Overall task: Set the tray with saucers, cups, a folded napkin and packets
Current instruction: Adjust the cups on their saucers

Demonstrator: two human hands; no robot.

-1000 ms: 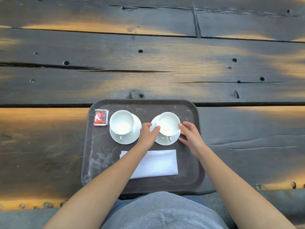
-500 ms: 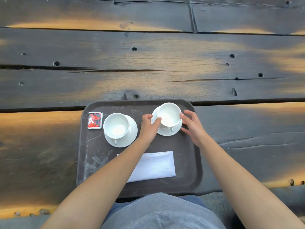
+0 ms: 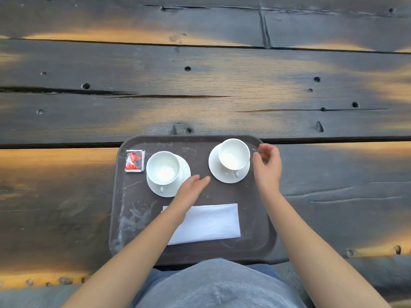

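Note:
A dark brown tray (image 3: 255, 221) lies on the wooden table right in front of me. On it stand two white cups on saucers: the left cup (image 3: 163, 167) on its saucer (image 3: 178, 187), the right cup (image 3: 233, 154) on its saucer (image 3: 219, 174) near the far right corner. A red packet (image 3: 134, 160) lies at the far left. A folded white napkin (image 3: 211, 221) lies near me. My left hand (image 3: 191, 186) hovers flat between the two saucers, holding nothing. My right hand (image 3: 266, 165) is just right of the right cup, fingers loosely curled and off it.
The table (image 3: 200, 90) is made of dark, worn planks with cracks and holes, and stretches far beyond the tray. Its near edge (image 3: 44, 278) runs along my lap. My left forearm crosses the left end of the napkin.
Both hands slid the right cup and saucer toward the tray's far right corner, then let go. The left hand has drawn back toward me; the right hand has come off the saucer.

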